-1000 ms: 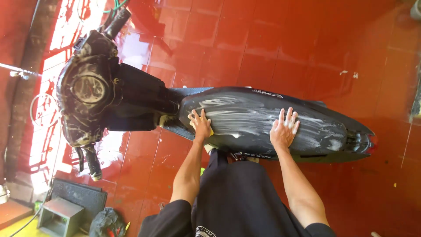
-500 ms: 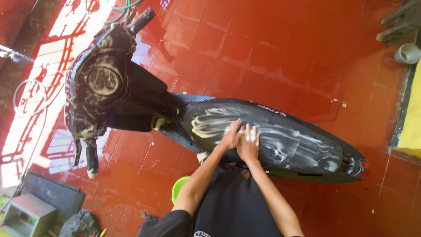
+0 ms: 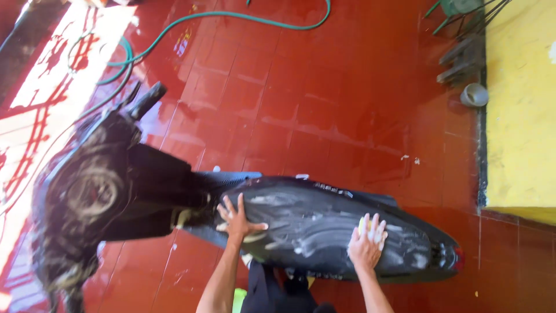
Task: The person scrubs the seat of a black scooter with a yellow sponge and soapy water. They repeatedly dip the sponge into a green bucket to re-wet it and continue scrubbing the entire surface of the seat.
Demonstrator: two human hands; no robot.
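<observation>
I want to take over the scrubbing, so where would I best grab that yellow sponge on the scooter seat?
The yellow sponge lies flat on the soapy seat under the right hand. Probably come from above, palm down, with the grip on its two long edges; only its top edge shows.

Above the seat: the soapy black seat [image 3: 324, 229] is open from above, and only the left hand [image 3: 236, 219] and the right hand [image 3: 367, 244] lie flat on it, well apart.
Front side: the handlebar and front panel [image 3: 92, 191] rise and block the way.
Far side: wet red floor tiles [image 3: 313, 104] give wide room.
Far edge: green hose [image 3: 231, 17] lies across the tiles.
Right side: yellow wall [image 3: 521, 104] closes the space, with a grey cup [image 3: 474, 94] beside it.
</observation>
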